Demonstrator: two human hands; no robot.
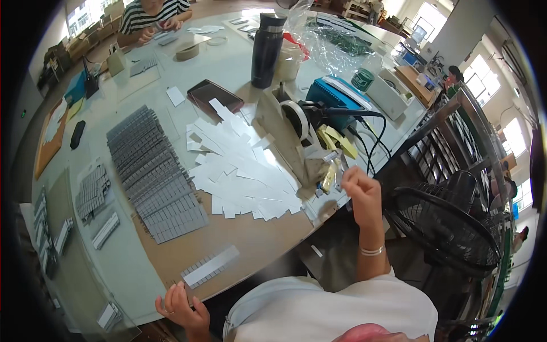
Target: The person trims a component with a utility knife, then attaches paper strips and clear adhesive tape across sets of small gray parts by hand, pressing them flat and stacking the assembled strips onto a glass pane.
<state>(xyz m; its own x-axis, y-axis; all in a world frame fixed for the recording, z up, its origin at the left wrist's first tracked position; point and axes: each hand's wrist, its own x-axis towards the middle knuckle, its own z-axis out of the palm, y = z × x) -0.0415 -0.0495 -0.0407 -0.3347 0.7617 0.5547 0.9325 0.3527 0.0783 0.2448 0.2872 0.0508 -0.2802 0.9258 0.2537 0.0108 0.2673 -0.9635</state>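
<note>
Near the table's front edge, my left hand (181, 308) has its fingers bent and its thumb apart. Its fingertips are at the near end of a strip of small grey pieces (196, 268) with a white paper strip (213, 267) along it. Curled closed, my right hand (364, 196) is raised over the table's right edge, beside a tape dispenser (282, 137). Whatever its fingers hold, if anything, is too small to make out. A spread heap of white paper strips (245, 171) lies between the dispenser and a long stack of grey segmented strips (154, 176).
A brown board (250, 242) lies under the work. Smaller grey bundles (93, 192) lie left. Further back are a phone (215, 98), a dark bottle (268, 51), a blue box (336, 97) and cables. A black fan (444, 222) stands right. Another person (152, 23) works across the table.
</note>
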